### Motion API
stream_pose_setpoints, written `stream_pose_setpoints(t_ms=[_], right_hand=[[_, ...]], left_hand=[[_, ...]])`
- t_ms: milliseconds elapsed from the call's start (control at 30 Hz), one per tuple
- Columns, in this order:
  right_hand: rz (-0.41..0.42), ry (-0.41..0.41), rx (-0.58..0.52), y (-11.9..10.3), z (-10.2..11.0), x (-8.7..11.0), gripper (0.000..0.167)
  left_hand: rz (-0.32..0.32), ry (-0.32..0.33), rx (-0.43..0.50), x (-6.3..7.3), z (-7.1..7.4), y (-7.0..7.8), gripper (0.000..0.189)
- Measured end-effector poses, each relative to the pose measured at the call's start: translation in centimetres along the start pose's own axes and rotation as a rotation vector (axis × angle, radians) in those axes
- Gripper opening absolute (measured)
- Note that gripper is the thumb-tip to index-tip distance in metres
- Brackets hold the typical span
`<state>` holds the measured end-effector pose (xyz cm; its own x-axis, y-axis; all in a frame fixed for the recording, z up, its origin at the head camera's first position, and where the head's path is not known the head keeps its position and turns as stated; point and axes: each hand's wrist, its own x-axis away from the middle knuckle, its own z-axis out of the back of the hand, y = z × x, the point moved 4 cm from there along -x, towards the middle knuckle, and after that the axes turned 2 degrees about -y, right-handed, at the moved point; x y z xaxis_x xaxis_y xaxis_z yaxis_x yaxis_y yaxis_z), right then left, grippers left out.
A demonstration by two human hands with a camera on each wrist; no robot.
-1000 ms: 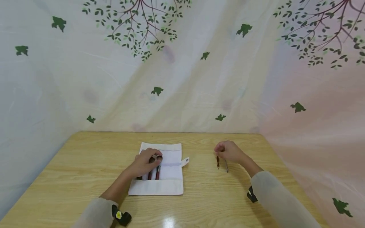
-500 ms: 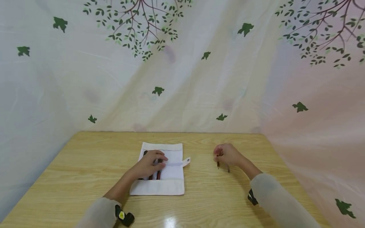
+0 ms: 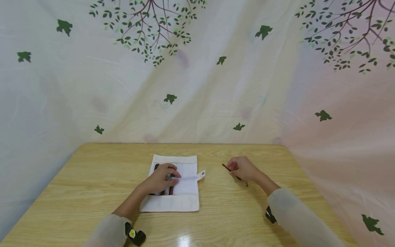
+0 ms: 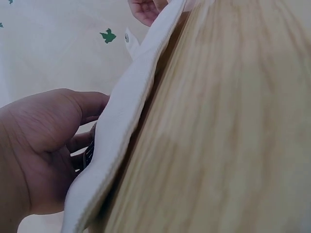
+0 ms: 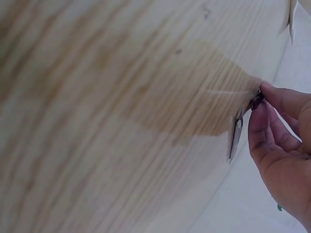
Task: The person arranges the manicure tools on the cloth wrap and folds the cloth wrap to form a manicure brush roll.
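A white cloth tool roll (image 3: pixel 186 203) lies unfolded on the table, with several slim tools in its pocket. Their dark red handles (image 3: pixel 171 191) show below my left hand (image 3: pixel 161 179), which rests over the tools with loosely bent fingers and covers their middles. In the left wrist view, that hand's fingers pass behind the raised edge of the cloth. To the right of the roll, my right hand (image 3: pixel 243 168) pinches a thin reddish-brown stick-like tool (image 3: pixel 226 167) between thumb and fingertips, tilted close over the table. Beside these fingers, a small silver metal tool (image 5: pixel 236 135) lies on the wood.
The roll's snap strap (image 3: pixel 201 175) sticks out to the right. Wood-grain tabletop (image 3: pixel 216 223) surrounds it, backed by a hanging cloth (image 3: pixel 197 113) with printed leaves and birds. Each wrist carries a small black camera (image 3: pixel 135 236).
My right hand has taken up the reddish-brown tool and turned it from near upright to slanting left. My left hand has shifted slightly right over the tools.
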<state>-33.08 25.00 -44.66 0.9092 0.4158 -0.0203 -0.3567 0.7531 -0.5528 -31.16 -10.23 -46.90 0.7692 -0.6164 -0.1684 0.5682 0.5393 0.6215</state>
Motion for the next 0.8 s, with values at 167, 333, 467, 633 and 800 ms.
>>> stream_pose_setpoints(t_ms=[167, 333, 467, 633, 800], right_hand=[[-0.013, -0.009, 0.006, -0.18, -0.01, -0.01, 0.014], [0.002, -0.014, 0.002, -0.22, -0.04, -0.16, 0.014], [0.001, -0.016, -0.005, -0.11, -0.02, -0.14, 0.013], [0.001, -0.018, 0.006, 0.10, -0.05, -0.15, 0.013], [0.001, -0.022, 0.022, 0.10, 0.04, -0.11, 0.013]], left_hand=[[0.032, -0.011, 0.011, -0.01, -0.17, -0.25, 0.014], [0.072, -0.009, 0.020, -0.08, -0.14, -0.51, 0.010], [0.101, -0.012, 0.024, -0.17, -0.18, -0.54, 0.006], [0.132, -0.023, 0.013, -0.39, -0.32, -0.57, 0.006], [0.158, -0.037, -0.025, -0.56, -0.33, -0.45, 0.006]])
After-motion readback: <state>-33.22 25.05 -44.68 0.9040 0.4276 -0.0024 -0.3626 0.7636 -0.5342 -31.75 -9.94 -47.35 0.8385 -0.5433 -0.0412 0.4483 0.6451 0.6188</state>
